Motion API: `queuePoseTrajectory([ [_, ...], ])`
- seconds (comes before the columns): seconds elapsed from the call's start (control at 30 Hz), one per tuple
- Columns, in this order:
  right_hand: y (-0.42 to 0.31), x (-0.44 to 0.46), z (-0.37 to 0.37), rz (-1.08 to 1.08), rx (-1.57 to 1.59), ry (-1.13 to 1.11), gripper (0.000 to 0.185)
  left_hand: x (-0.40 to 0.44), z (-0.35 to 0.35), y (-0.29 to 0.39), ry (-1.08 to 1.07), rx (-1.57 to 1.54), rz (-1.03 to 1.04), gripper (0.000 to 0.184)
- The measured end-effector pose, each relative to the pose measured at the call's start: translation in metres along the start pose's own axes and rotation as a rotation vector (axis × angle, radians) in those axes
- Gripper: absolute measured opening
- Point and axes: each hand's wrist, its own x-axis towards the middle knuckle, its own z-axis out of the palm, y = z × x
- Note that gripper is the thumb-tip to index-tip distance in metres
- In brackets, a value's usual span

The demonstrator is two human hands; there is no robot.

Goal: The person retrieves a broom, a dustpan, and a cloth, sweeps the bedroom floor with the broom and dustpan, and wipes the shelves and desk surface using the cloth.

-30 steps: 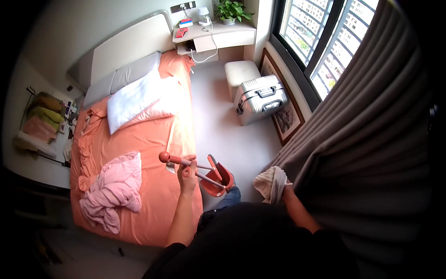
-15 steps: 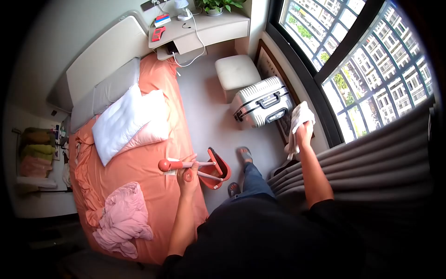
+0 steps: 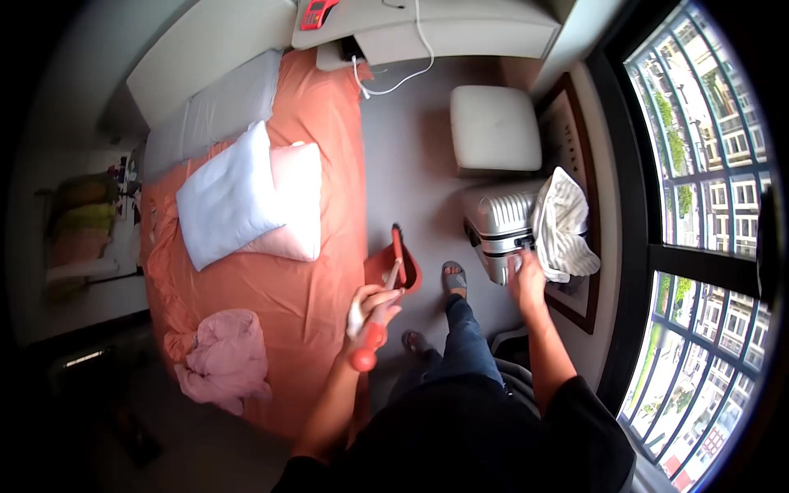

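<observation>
My left hand is closed around the handles of a coral-red dustpan and a broom, whose dark-tipped head stands in the pan. A round red knob on a handle end points toward me. The dustpan hangs between the bed and my feet. My right hand is at the near side of the silver suitcase, its fingers blurred but apparently loose. Beside it, a white striped cloth lies spread over the suitcase's right end, apart from most of the hand.
The bed with coral sheets holds pillows and a crumpled pink cloth. A cream stool stands behind the suitcase. A framed picture leans under the barred window. A desk with a white cable is at the back.
My right hand has lowered to the suitcase and the cloth has left its grip, now spread on the suitcase. The dustpan and broom have turned, knob toward me. My view has shifted.
</observation>
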Motion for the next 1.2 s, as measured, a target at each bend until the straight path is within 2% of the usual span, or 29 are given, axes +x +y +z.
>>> queuePoseTrajectory([
  [0.03,-0.048,-0.017,-0.022,0.060,0.360,-0.311,0.043,-0.010,0.017,-0.012,-0.027,-0.132,-0.129,0.038],
  [0.07,-0.091,-0.028,-0.043,0.102,0.691,-0.557,0.048,-0.012,0.028,-0.017,-0.086,-0.312,-0.276,0.042],
  [0.13,-0.160,-0.047,-0.076,0.320,1.237,-0.999,0.062,-0.008,0.046,-0.020,-0.183,-0.700,-0.625,0.047],
  [0.2,-0.182,-0.041,-0.087,0.304,1.267,-0.978,0.067,0.022,0.051,-0.015,-0.304,-0.260,-0.298,0.042],
  [0.3,-0.184,-0.027,-0.085,0.455,1.281,-1.016,0.075,0.035,0.069,-0.031,-0.327,-0.248,-0.227,0.032],
  [0.37,-0.184,-0.020,-0.091,0.577,1.281,-1.077,0.078,0.038,0.074,-0.040,-0.372,-0.277,-0.157,0.034],
  [0.5,-0.176,-0.026,-0.070,0.749,1.440,-1.028,0.087,0.030,0.077,-0.058,-0.471,-0.341,-0.042,0.046],
  [0.53,-0.176,-0.034,-0.071,0.761,1.380,-0.905,0.085,0.031,0.073,-0.060,-0.467,-0.378,-0.033,0.049],
  [0.6,-0.169,-0.043,-0.086,0.922,1.139,-0.800,0.079,0.022,0.054,-0.073,-0.377,-0.400,-0.164,0.054],
  [0.63,-0.143,-0.059,-0.082,0.822,0.990,-0.794,0.076,-0.001,0.055,-0.096,-0.263,-0.408,-0.218,0.053],
  [0.67,-0.125,-0.083,-0.076,0.727,0.836,-0.793,0.074,-0.020,0.050,-0.115,-0.193,-0.462,-0.404,0.043],
  [0.73,-0.139,-0.126,-0.084,0.496,0.659,-0.681,0.073,-0.045,0.032,-0.158,-0.104,-0.520,-0.515,0.037],
  [0.8,-0.154,-0.133,-0.084,0.554,0.586,-0.681,0.074,-0.052,0.002,-0.176,-0.226,-0.434,-0.688,0.037],
  [0.83,-0.145,-0.139,-0.068,0.525,0.654,-0.597,0.074,-0.050,-0.009,-0.180,-0.276,-0.439,-0.728,0.047],
  [0.87,-0.146,-0.131,-0.055,0.449,0.623,-0.540,0.069,-0.062,-0.011,-0.191,-0.301,-0.532,-0.676,0.062],
  [0.93,-0.138,-0.109,-0.005,0.430,0.625,-0.519,0.062,-0.074,-0.016,-0.208,-0.460,-0.443,-0.618,0.075],
  [0.97,-0.130,-0.092,0.022,0.518,0.524,-0.576,0.053,-0.067,-0.024,-0.217,-0.642,-0.352,-0.550,0.080],
  [1.0,-0.122,-0.075,0.056,0.557,0.538,-0.478,0.049,-0.054,-0.033,-0.226,-0.808,-0.277,-0.510,0.078],
  [1.07,-0.099,-0.048,0.127,0.254,0.433,-0.160,0.046,-0.022,-0.046,-0.249,-1.103,-0.119,-0.423,0.075],
  [1.13,-0.097,-0.005,0.171,0.288,0.415,-0.212,0.046,-0.002,-0.049,-0.313,-1.037,0.130,-0.125,0.069],
  [1.2,-0.091,0.039,0.218,0.311,0.526,-0.202,0.046,0.051,-0.038,-0.356,-0.772,0.273,-0.291,0.063],
])
